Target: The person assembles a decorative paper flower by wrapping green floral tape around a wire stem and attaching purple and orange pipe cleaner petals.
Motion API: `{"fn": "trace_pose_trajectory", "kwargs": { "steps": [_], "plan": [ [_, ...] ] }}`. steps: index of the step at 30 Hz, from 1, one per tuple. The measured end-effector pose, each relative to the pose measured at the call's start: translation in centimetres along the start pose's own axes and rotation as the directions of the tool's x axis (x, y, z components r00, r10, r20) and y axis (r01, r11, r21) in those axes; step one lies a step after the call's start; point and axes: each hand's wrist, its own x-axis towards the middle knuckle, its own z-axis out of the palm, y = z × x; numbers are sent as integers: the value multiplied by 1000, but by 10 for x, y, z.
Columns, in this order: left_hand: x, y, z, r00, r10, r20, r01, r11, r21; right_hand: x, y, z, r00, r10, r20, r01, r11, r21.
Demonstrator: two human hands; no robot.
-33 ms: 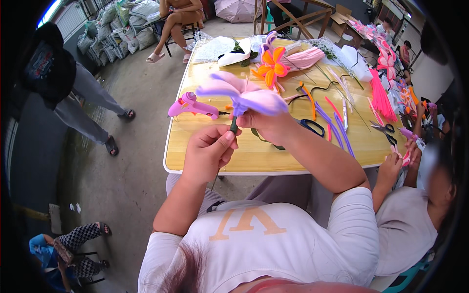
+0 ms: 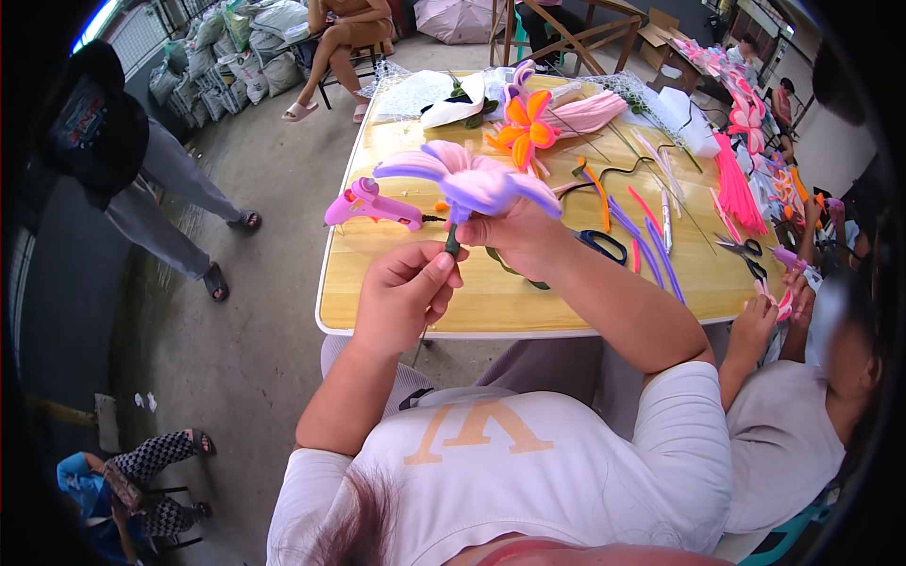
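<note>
A pink and purple fuzzy flower is held up over the wooden table. My left hand pinches its green-wrapped stem, from which a thin wire hangs down. My right hand grips just under the flower head, fingers partly hidden behind it. Below that hand a dark green strip trails onto the tabletop. A pink glue gun lies left of my hands; blue-handled scissors lie to their right.
An orange flower, pink bundles, purple strips, black scissors and white sheets cover parts of the table. A co-worker works at my right. Someone stands at left; other people sit around the room.
The flower head has turned slightly, so its petals sit at a different angle with more pink showing. My hands and the items on the table look the same.
</note>
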Motion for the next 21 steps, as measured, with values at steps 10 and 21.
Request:
{"fn": "trace_pose_trajectory", "kwargs": {
  "steps": [10,21],
  "plan": [
    [-1,0,5,978,165,-126,-127,956,265,0,11,-14,979,57,-194,-123,930,-347],
    [0,0,-4,992,-34,122,44,996,-82,-3,10,-6,989,-12,-148,16,1000,22]
  ]
}}
